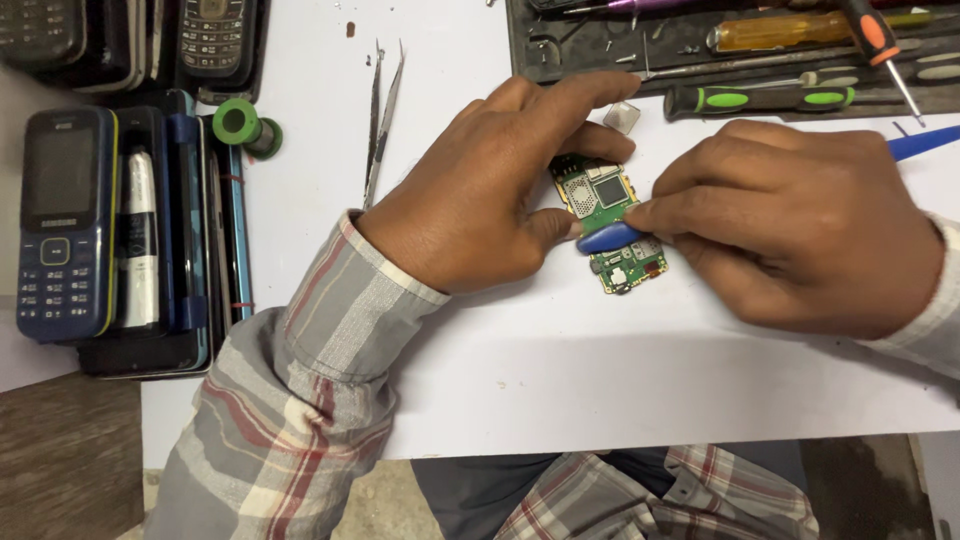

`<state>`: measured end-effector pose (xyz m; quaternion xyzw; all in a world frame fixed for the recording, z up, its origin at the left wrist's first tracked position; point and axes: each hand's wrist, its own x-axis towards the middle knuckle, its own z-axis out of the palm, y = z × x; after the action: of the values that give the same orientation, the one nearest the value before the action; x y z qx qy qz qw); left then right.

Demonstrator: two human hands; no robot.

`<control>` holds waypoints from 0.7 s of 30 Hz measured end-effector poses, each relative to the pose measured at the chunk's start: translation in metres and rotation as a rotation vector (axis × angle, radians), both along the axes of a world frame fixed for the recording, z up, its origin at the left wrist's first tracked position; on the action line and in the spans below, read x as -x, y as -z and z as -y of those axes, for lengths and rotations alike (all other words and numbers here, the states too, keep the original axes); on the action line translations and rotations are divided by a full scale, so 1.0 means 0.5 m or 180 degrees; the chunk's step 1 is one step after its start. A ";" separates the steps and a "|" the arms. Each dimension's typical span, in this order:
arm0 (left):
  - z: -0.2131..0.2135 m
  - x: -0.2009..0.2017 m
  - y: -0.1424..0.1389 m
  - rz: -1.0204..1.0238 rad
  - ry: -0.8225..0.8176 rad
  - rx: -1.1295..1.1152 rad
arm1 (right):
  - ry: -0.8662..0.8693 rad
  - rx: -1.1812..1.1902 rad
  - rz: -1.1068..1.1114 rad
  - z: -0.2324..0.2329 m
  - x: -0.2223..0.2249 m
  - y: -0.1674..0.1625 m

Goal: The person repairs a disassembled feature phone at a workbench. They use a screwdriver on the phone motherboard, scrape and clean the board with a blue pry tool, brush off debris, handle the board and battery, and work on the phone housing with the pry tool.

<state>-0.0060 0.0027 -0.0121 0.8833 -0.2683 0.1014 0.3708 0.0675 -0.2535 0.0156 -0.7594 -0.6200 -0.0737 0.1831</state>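
At the board: a small green rectangular circuit board (pixel 608 222) with metal shields and a dark square chip lies flat on the white table sheet (pixel 560 370), between the two hands.
Blue tool: a blue plastic prying tool (pixel 612 237) with a rounded tip lies across the board's middle; its tail (pixel 922 143) shows beyond the right hand.
Right hand: the right hand (pixel 800 225) is closed around the blue tool, thumb and forefinger pinching it just beside the board.
Left hand: the left hand (pixel 500 185) curls over the board's left edge, thumb tip against the tool's tip, fingers arched over the far end; it presses the board down and does not lift it.
Behind the board: a small silver metal shield cap (pixel 622 117) lies loose near the fingertips, and beyond it a dark tray (pixel 530 50) holds green-handled and orange-handled screwdrivers (pixel 770 98).
Left of the board: steel tweezers (pixel 383 120), a green reel (pixel 240 124), and a stack of keypad phones (pixel 62 225) lie well apart from it.
Risk: if the tip is levered hard it may slip and scrape components or crack the thin board; a weak left-hand hold would let the board skid toward the table edge.
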 end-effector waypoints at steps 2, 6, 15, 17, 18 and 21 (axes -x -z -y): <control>-0.002 0.002 -0.002 -0.0003 -0.0007 -0.0030 | 0.0060 0.0083 -0.0082 0.006 -0.004 0.000; 0.001 0.001 -0.011 -0.0019 0.0002 -0.0074 | 0.0060 0.0413 -0.0203 0.021 -0.031 -0.008; 0.003 0.004 -0.023 0.0018 0.0078 -0.0012 | 0.0398 0.0705 -0.0411 0.046 -0.057 -0.002; -0.001 0.003 -0.023 -0.0115 0.0063 -0.0044 | 0.0311 0.0721 -0.0310 0.045 -0.054 -0.005; -0.002 0.003 -0.023 -0.0184 0.0052 -0.0063 | 0.0265 0.0726 -0.0261 0.044 -0.052 -0.007; 0.001 0.004 -0.018 -0.0114 0.0011 0.0005 | 0.0285 0.0649 -0.0302 0.036 -0.040 -0.009</control>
<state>-0.0078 0.0020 -0.0030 0.8842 -0.2630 0.0851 0.3765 0.0877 -0.2713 0.0203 -0.8036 -0.5804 0.0176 0.1306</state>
